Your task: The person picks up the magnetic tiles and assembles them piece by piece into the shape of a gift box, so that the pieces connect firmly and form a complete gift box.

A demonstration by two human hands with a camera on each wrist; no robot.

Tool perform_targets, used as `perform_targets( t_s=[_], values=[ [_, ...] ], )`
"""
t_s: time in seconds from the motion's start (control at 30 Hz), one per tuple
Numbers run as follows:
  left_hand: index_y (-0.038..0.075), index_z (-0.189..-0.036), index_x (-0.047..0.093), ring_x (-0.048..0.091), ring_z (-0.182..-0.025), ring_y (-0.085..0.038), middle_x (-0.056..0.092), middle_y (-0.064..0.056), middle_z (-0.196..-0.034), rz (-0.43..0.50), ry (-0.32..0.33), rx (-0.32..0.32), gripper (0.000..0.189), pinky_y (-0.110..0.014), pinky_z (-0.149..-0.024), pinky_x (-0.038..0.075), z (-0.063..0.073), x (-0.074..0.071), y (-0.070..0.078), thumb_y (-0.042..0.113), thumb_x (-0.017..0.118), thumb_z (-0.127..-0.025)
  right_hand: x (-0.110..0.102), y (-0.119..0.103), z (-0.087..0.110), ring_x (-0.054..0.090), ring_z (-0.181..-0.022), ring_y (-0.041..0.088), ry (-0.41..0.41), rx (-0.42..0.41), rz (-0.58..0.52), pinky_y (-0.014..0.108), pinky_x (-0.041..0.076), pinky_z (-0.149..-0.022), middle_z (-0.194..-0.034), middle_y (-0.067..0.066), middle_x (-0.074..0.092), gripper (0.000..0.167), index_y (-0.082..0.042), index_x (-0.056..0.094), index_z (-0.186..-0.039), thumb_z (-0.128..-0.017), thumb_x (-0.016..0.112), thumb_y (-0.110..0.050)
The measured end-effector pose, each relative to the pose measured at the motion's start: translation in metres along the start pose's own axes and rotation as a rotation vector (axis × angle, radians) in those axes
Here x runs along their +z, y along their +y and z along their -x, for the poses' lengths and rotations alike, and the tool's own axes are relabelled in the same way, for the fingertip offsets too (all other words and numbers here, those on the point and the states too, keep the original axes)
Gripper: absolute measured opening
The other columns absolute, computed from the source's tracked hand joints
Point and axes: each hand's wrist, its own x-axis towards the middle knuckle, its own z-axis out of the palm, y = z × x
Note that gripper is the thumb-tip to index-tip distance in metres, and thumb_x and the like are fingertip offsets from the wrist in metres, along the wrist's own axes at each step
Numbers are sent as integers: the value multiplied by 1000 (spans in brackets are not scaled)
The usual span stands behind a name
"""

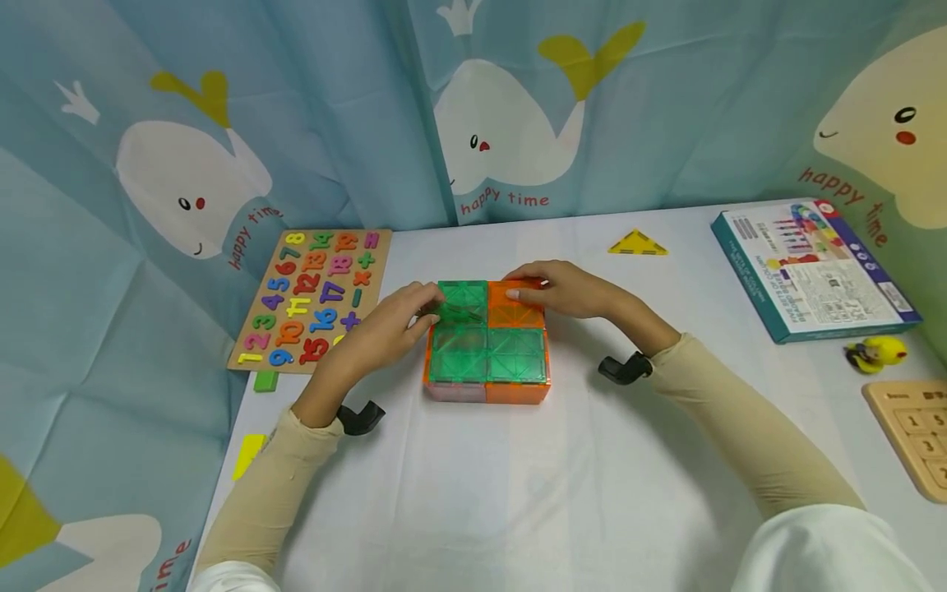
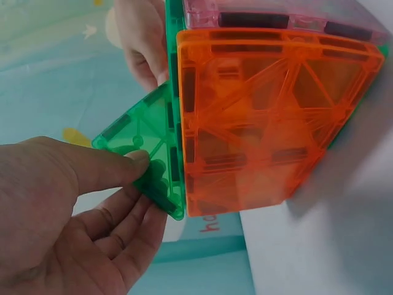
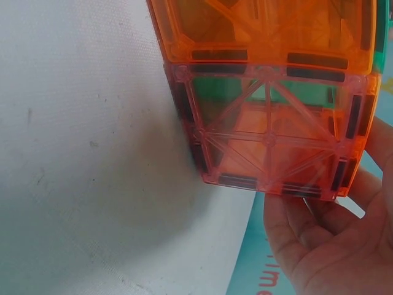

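Note:
A box of translucent magnetic tiles (image 1: 517,358) stands on the white table, its top green with an orange square at the far right. My left hand (image 1: 385,330) is at its far left corner. In the left wrist view, the thumb and fingers pinch a green triangular magnetic tile (image 2: 136,121) standing up against the green top face. My right hand (image 1: 573,289) grips the far right corner, thumb on the orange top tile (image 1: 510,312) and fingers behind. Pink and orange side tiles (image 3: 270,132) show in the right wrist view; the fingertips there are partly hidden.
A wooden number board (image 1: 255,329) lies at left, with a green piece (image 1: 265,381) and a yellow piece (image 1: 249,454) near it. A yellow triangular tile (image 1: 638,243) lies at the back. At right are a boxed set (image 1: 821,275), a small yellow-headed toy (image 1: 876,353) and a wooden number tray (image 1: 891,403).

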Motion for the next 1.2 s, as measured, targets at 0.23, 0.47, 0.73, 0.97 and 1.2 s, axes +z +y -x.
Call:
perform_targets(
  t_s=[0.23, 0.47, 0.73, 0.97, 1.2],
  values=[
    [8, -129, 59, 59, -110, -25, 63, -9, -119, -11, -14, -7, 20, -44, -100, 54, 2, 4, 6, 11, 57, -110, 0, 0, 1, 55, -134, 32, -2, -9, -10, 54, 46, -114, -143, 11, 64, 42, -11, 67, -141, -107, 64, -35],
    [9, -133, 60, 61, -118, -24, 64, -8, -126, 3, 7, -41, 25, -45, -104, 53, 6, 7, 7, 13, 61, -108, 1, 1, 1, 56, -132, 33, -2, -18, -3, 55, 47, -112, -144, 12, 64, 42, -10, 66, -142, -108, 63, -35],
    [3, -137, 64, 59, -120, -27, 60, -11, -127, 39, 22, -102, 35, -45, -104, 53, 11, 14, -1, 18, 67, -106, 1, 2, 1, 56, -132, 31, 4, -17, -10, 54, 48, -112, -143, 11, 64, 41, -11, 67, -141, -108, 64, -34],
    [5, -138, 64, 60, -118, -28, 59, -10, -129, 65, 46, -114, 36, -46, -101, 55, 15, 18, -4, 21, 67, -106, -14, 7, 13, 60, -128, 29, 39, -1, -17, 53, 47, -114, -138, 10, 67, 44, -9, 64, -144, -107, 65, -33],
    [6, -139, 63, 60, -117, -30, 56, -12, -135, 98, 58, -130, 37, -47, -99, 56, 16, 21, -6, 23, 66, -107, -47, 32, 30, 59, -128, 33, 143, 83, 61, 56, 46, -114, -139, 18, 65, 45, -1, 62, -144, -109, 62, -28]
  ],
)
